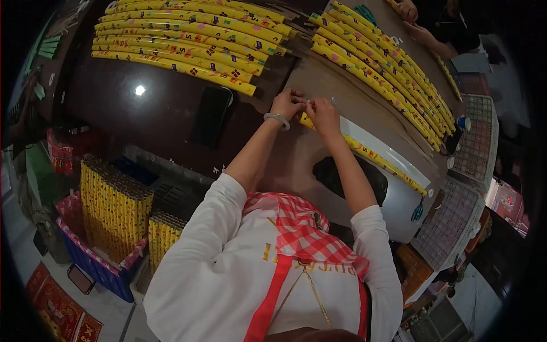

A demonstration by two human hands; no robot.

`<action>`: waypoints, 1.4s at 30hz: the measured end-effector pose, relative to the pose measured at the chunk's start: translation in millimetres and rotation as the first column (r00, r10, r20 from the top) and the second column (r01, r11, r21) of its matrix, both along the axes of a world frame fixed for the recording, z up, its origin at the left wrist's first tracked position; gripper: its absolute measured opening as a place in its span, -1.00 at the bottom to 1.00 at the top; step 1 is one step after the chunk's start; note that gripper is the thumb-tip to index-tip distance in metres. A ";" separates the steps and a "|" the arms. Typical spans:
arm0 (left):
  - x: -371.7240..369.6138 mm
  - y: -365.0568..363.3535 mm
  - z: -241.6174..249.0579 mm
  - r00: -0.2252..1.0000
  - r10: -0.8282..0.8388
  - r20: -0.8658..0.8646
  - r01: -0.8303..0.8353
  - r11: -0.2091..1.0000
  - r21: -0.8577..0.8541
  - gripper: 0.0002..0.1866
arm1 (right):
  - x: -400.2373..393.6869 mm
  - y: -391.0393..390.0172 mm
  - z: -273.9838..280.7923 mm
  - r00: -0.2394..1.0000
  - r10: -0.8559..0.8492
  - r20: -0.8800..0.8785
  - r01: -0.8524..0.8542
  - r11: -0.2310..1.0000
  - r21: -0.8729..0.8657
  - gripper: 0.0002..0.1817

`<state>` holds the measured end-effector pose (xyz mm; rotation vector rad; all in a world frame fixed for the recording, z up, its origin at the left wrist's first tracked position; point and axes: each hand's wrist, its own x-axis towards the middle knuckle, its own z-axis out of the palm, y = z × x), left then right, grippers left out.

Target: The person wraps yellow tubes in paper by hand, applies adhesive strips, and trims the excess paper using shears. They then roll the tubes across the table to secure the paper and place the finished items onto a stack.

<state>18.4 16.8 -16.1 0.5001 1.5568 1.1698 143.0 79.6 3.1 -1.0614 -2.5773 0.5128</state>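
My left hand [288, 105], with a pale bangle [277, 120] at its wrist, and my right hand [324, 118] meet fingertip to fingertip over the table. Both are closed in a pinch around something small and whitish, too small to name. Just below them lies a yellow patterned tube [376, 158], running right along the edge of a silvery-grey surface [393, 149]. My right hand and forearm cover part of the tube. A dark phone-like slab [211, 117] lies left of my left hand.
Yellow tubes lie in a left row [188, 48] and a right row [382, 74]. More stand in a blue crate [94, 265]. Across the table are another person's hands [423, 35]. White gridded trays [450, 222] stand at right, with green-handled scissors [417, 212] nearby.
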 end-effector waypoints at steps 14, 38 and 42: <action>-0.9 -2.0 14.3 0.997 0.024 0.068 -0.025 1.000 0.000 -0.71 | -1.0 -0.7 -1.1 1.000 -0.025 -0.004 0.025 1.000 -0.010 -0.85; -1.1 -2.9 11.4 1.000 -0.024 -0.001 0.024 0.999 -0.033 -0.67 | -1.5 -6.5 7.9 0.996 -0.083 -0.032 0.080 0.991 -0.106 -0.84; -0.1 -1.2 6.6 1.000 -0.008 0.001 0.008 1.000 -0.004 -0.68 | -0.6 -4.7 1.2 0.996 -0.086 -0.036 0.083 0.994 -0.077 -0.83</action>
